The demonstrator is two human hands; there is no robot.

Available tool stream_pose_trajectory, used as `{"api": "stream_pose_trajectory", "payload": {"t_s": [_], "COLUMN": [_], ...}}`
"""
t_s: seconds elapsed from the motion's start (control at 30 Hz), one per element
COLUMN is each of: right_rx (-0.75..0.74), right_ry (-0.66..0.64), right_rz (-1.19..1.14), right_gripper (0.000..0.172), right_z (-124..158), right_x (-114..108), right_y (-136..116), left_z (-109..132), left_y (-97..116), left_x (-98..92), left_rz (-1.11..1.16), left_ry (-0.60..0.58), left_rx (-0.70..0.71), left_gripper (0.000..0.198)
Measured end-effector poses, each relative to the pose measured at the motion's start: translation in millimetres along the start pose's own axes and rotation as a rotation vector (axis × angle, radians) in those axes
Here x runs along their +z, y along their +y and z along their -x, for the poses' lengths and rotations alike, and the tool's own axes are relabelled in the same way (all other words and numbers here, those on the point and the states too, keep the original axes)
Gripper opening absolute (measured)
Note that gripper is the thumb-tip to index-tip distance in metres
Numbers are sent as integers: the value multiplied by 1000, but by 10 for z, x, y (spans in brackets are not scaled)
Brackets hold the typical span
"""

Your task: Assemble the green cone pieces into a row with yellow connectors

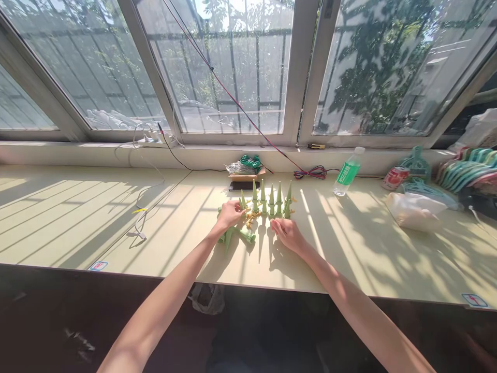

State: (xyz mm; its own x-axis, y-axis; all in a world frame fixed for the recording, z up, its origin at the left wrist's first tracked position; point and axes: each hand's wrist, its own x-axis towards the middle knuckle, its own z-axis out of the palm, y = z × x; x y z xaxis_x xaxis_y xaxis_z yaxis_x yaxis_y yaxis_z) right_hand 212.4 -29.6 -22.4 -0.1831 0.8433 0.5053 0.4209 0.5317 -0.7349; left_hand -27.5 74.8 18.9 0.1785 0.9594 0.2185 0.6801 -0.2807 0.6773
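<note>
Head-cam view, looking down at a pale yellow tabletop (pixel 186 207) under slanted windows (pixel 217 72), w/ strong sun and striped shadows across it. Two bare arms reach in from the bottom edge. In the ctr, approx. six green cone-topped pieces (pixel 272 199) stand upright, pts up, close together in a loose row. The L hand (pixel 231 214) is at the row's L end, fingers bent, tips right by the leftmost cone; can't tell if they're clamped on it or just next to it. The R hand (pixel 287 231) is in front of the row's R half, fingers curled in together near the bases; can't tell if anything's in the grip. Small yellow pieces (pixel 249 219) lie in a cluster btwn the hands, & green tubular pieces (pixel 246 235) lie on their sides just below the L hand. Behind the row: a dark phone (pixel 243 186) lying flat, then a small cardboard box (pixel 248 177) topped w/ clear plastic & green stuff. To the R, a coiled red-and-black cable (pixel 311 172), a clear bottle w/ green label (pixel 347 173), tilted in view, and a red-and-white can (pixel 395 177). Well off to the L, a white cable (pixel 140 220) trails down the table.
</note>
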Motion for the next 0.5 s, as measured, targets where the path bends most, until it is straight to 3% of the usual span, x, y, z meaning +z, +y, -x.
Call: {"api": "stream_pose_trajectory", "payload": {"t_s": [0.2,0.4,0.5], "right_rx": [-1,-15,7], "right_ry": [2,-4,-3], "right_rz": [-10,-9,6], "right_gripper": [57,56,57], "right_z": [-3,2,5], "right_x": [8,0,-2], "right_y": [-6,-14,-23], "left_z": [45,-36,-176], "left_y": [50,362,526], "left_x": [-58,-418,-508], "left_rz": [-64,-63,-58], "left_ry": [39,339,398], "left_rx": [35,136,173], "left_gripper": [13,22,24]}}
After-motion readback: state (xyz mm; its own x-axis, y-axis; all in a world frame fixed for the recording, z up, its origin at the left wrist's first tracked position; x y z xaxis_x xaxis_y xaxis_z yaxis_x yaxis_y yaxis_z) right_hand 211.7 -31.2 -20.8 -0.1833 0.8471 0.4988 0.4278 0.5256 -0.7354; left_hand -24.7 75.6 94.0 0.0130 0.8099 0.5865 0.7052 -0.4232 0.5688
